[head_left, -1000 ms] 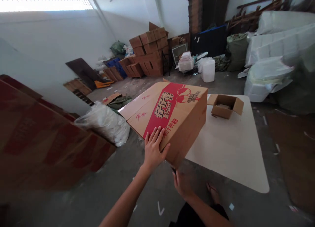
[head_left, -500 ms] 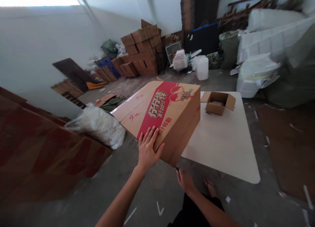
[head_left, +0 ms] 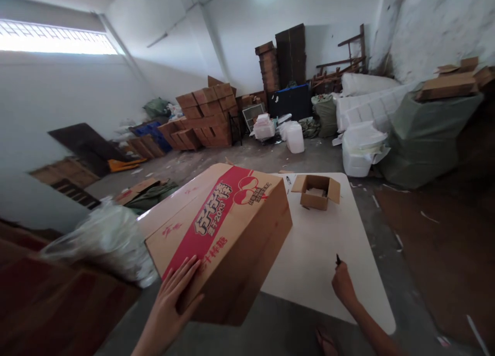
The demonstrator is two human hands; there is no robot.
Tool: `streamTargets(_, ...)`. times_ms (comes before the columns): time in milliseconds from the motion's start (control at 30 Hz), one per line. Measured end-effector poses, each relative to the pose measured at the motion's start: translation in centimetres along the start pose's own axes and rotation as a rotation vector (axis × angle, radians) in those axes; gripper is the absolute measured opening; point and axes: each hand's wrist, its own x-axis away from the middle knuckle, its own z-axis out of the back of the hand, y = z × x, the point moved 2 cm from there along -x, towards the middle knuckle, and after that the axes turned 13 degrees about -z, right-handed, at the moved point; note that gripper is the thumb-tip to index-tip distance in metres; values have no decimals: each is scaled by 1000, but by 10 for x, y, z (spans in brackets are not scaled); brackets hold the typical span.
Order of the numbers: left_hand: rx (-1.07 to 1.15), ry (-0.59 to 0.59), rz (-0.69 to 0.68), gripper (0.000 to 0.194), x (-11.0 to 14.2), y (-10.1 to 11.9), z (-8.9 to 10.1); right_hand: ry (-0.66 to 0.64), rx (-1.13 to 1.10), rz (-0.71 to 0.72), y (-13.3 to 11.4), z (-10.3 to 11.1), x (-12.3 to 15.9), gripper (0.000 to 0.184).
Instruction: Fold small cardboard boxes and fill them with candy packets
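while the small open-flapped carton (head_left: 314,202) on the white tabletop (head_left: 309,258) holds something pale (head_left: 316,192), the large red-banded lollipop carton (head_left: 224,232) lies under the left hand (head_left: 174,297), spread flat over its near edge. well apart, the right hand (head_left: 344,284) clenches a small dark object (head_left: 339,260); white surface stretches between it and both cartons.

The smaller carton (head_left: 314,203) (contents (head_left: 316,192) apparently inside) stands on the table (head_left: 309,258), right of the large box (head_left: 247,227).
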Motion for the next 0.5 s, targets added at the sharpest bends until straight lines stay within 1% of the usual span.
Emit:
streamTargets(67, 5, 14, 64, 67, -11, -1, -2, 17, 70, -15, 3, 4, -31, 34)
streamTargets(100, 8, 15, 108, 63, -21, 0, -4, 24, 106, -25, 3, 5, -44, 35)
streamTargets(167, 3, -17, 199, 57, -49, 5, -10, 37, 164, -44, -3, 5, -68, 36)
streamTargets(233, -2, -97, 272, 59, -85, 13, -18, 56, 183, -46, -21, 2, -89, 37)
streamTargets(267, -1, -143, 294, 61, -106, 17, -22, 50, 127, -31, -36, -1, -99, 36)
streamTargets(300, 9, -183, 305, 63, -127, 21, -27, 24, 26, -1, -54, -5, -108, 35)
streamTargets(333, 21, -221, 314, 65, -147, 24, -32, -25, -104, 46, -76, -12, -117, 33)
streamTargets(400, 35, -280, 335, 68, -183, 27, -43, -168, -377, 164, -124, -29, -129, 32)
streamTargets(467, 47, -309, 365, 74, -209, 28, -53, -271, -503, 251, -170, -49, -136, 34)
streamTargets(500, 52, -312, 377, 76, -217, 27, -57, -297, -542, 265, -187, -58, -138, 34)
